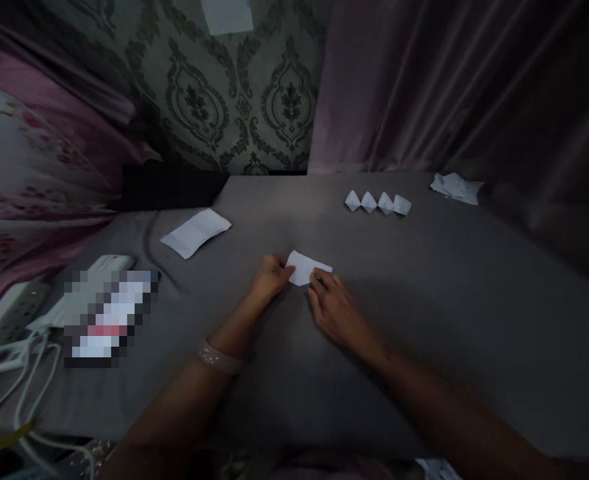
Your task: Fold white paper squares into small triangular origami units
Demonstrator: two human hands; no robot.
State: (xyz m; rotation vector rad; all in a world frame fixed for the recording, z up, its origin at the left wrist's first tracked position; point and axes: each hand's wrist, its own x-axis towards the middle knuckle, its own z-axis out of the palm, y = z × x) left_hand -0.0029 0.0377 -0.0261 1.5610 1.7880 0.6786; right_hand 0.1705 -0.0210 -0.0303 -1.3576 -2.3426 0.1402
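Observation:
A small piece of white paper (302,268), with slanted edges that look folded, lies at the middle of the grey-covered table (454,320). My left hand (271,275) grips its left edge, thumb on top and the other fingers curled out of sight. On its right part, the fingertips of my right hand (335,305) press down, fingers bent and partly spread. Farther back to the right stands a row of several small folded white paper shapes (369,203). A stack of white paper sheets (196,233) rests to the left.
Crumpled paper scraps (457,188) lie at the back right. On the left are a phone with a blurred screen (112,317), a power strip (9,313) and white cables (37,380). Black cloth (169,187) sits at the back left, and curtains (399,87) hang behind.

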